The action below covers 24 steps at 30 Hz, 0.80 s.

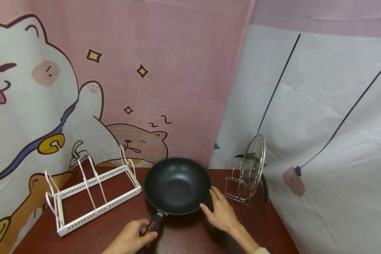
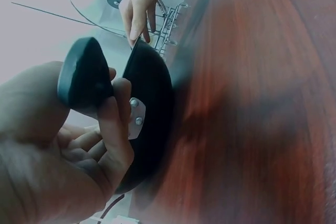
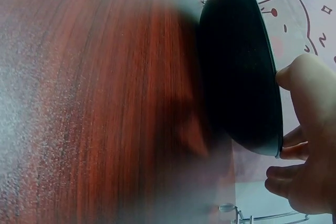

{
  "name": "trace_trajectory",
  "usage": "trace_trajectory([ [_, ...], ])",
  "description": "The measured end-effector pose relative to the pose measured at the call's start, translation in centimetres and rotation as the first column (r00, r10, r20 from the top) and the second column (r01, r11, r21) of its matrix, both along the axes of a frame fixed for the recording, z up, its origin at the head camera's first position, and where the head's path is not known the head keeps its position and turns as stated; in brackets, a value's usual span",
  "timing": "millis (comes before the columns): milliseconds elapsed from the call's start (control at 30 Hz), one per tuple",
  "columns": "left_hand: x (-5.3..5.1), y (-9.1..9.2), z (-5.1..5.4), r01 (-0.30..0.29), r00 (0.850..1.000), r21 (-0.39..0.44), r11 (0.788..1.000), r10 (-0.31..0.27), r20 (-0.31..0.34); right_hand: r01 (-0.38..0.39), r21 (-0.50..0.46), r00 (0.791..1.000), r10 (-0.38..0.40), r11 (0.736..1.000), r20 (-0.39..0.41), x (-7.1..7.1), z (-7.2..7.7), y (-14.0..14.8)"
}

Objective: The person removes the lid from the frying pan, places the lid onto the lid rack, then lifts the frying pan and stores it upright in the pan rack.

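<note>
A black wok point(image 1: 177, 185) with a dark handle point(image 1: 153, 224) sits in the middle of the table, its hollow side facing up. My left hand point(image 1: 131, 237) holds the handle, thumb on one side and fingers bent beneath it, as the left wrist view shows. On the opposite side, my right hand point(image 1: 221, 213) touches the wok's rim with extended, spread fingertips and thumb. The wok's dark outer wall point(image 3: 239, 66) fills the centre of the right wrist view. Two rivets fix a metal bracket point(image 2: 136, 119) to the wok in the left wrist view.
Left of the wok stands a white rack point(image 1: 98, 208) with upright dividers. A wire rack point(image 1: 236, 188) on the right bears a glass lid point(image 1: 261, 164) standing on edge. The reddish-brown table point(image 1: 177, 240) meets a printed cloth point(image 1: 190, 88) behind and a pale one at right.
</note>
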<state>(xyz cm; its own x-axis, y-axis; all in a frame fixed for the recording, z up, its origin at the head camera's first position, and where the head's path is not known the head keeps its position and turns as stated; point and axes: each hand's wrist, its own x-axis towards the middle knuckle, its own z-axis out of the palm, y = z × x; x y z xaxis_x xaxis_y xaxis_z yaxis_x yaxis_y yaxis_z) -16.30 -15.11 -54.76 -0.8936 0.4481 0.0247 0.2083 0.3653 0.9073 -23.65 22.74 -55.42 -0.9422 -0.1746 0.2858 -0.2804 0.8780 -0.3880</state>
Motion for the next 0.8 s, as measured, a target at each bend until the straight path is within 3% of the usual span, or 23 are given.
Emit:
trace_trajectory([
  [300, -0.1, 0.7, -0.9, 0.011, 0.997, 0.086, 0.996, -0.017, 0.078, 0.004, -0.029, 1.000, -0.003, 1.000, 0.029, -0.6, 0.0, 0.1],
  [533, 0.0, 1.4, -1.2, -0.031, 0.984, 0.123, 0.992, 0.009, 0.177, -0.006, -0.057, 0.999, 0.008, 0.998, 0.039, -1.0, -0.1, 0.3],
  [800, 0.6, 2.5, -1.3, -0.049, 0.979, 0.166, 0.985, 0.014, 0.205, -0.019, -0.089, 1.000, 0.020, 0.996, 0.011, -1.3, 0.1, 0.2],
])
